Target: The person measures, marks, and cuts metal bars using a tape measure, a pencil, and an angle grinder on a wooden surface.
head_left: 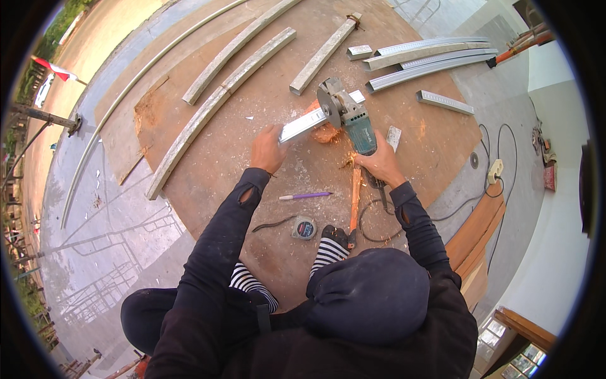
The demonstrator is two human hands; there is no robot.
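My left hand (268, 150) is closed around one end of a shiny metal channel (302, 126). In my right hand (382, 162) is a teal angle grinder (361, 134), gripped by its body. Its cutting disc (329, 103) stands against the channel, and orange sparks (349, 158) fly toward my right wrist. Under the channel lies an orange object (326, 132), mostly hidden. Between my arms are a purple marker (306, 196), a round tape measure (304, 228) with a dark strap, and a hammer (355, 202) with an orange handle, its head beside my foot.
Several metal channels (435, 69) lie at the far right, and long whitish bars (221, 95) at the far left, on a brown board (208, 183). A power cord runs right to a socket block (495, 170) by a wooden plank (473, 234). A white wall (555, 208) bounds the right.
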